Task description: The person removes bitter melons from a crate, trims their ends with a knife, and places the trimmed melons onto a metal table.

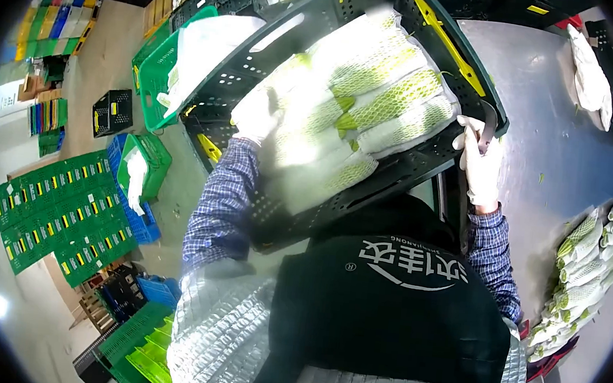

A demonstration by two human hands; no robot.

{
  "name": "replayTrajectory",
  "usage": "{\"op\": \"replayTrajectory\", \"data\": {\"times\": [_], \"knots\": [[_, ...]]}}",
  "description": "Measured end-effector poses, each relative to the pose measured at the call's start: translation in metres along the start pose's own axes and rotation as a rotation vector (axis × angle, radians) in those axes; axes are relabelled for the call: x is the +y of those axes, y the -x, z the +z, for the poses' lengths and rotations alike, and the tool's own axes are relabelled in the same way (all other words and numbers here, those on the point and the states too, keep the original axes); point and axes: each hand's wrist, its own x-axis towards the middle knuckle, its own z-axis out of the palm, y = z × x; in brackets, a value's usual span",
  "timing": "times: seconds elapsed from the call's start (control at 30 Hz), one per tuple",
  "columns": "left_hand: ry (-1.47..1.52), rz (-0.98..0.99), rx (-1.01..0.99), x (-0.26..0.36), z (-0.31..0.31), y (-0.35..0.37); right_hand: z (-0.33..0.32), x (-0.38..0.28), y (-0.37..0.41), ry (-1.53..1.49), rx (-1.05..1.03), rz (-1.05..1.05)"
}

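A dark green crate (219, 67) with yellow clips sits tilted in front of me, holding several pale green vegetables (394, 101) in white netting. My left hand (257, 118), in a white glove, is inside the crate against the left side of the netted vegetables; glare blends its fingers with the white wrapping. At the crate's right corner is my right hand (481, 167), also gloved, its fingers curled round a dark curved strip (488, 126) that I cannot identify for certain.
A metal table (536, 153) spans the right side, with more netted vegetables (581, 281) near its edge and a white cloth-like item (590, 78) at the back. Green crates (152, 163) with white material stand at the left, beyond them stacked green crates (64, 207).
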Motion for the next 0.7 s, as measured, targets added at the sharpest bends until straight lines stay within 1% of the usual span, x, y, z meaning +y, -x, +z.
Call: {"op": "replayTrajectory", "data": {"times": [0.07, 0.17, 0.2, 0.3, 0.33, 0.43, 0.47, 0.57, 0.6, 0.63, 0.67, 0.7], "knots": [[-0.077, -0.202, -0.065, 0.022, -0.013, -0.004, 0.001, 0.001, 0.0, 0.008, 0.015, -0.017], [-0.014, -0.088, -0.026, 0.008, 0.003, -0.024, 0.001, 0.002, 0.0, 0.019, 0.011, -0.038], [-0.122, -0.047, 0.012, -0.013, 0.024, -0.04, 0.001, 0.002, 0.0, 0.022, 0.01, -0.043], [-0.153, -0.157, -0.035, 0.016, 0.016, -0.052, 0.001, 0.001, 0.001, 0.059, 0.011, -0.025], [-0.161, -0.142, -0.034, 0.024, 0.015, -0.056, 0.003, -0.01, 0.004, 0.096, 0.029, -0.015], [-0.239, -0.147, 0.118, 0.035, 0.024, -0.054, 0.003, -0.008, 0.004, 0.115, 0.038, 0.027], [-0.242, -0.166, 0.129, 0.036, 0.025, -0.055, 0.003, -0.009, 0.004, 0.119, 0.043, 0.031], [-0.318, -0.14, 0.111, 0.037, 0.02, -0.046, 0.006, -0.011, 0.005, 0.109, 0.06, 0.022], [-0.273, -0.138, 0.137, 0.032, 0.026, -0.046, 0.007, -0.008, 0.004, 0.093, 0.074, -0.002], [-0.297, -0.126, 0.08, 0.043, 0.014, -0.037, 0.007, -0.005, 0.004, 0.075, 0.087, -0.024], [-0.242, -0.11, 0.095, 0.035, 0.026, -0.038, 0.007, -0.006, 0.004, 0.068, 0.081, 0.003], [-0.188, -0.093, 0.114, 0.027, 0.035, -0.04, 0.005, 0.002, 0.001, 0.083, 0.082, -0.024]]}}
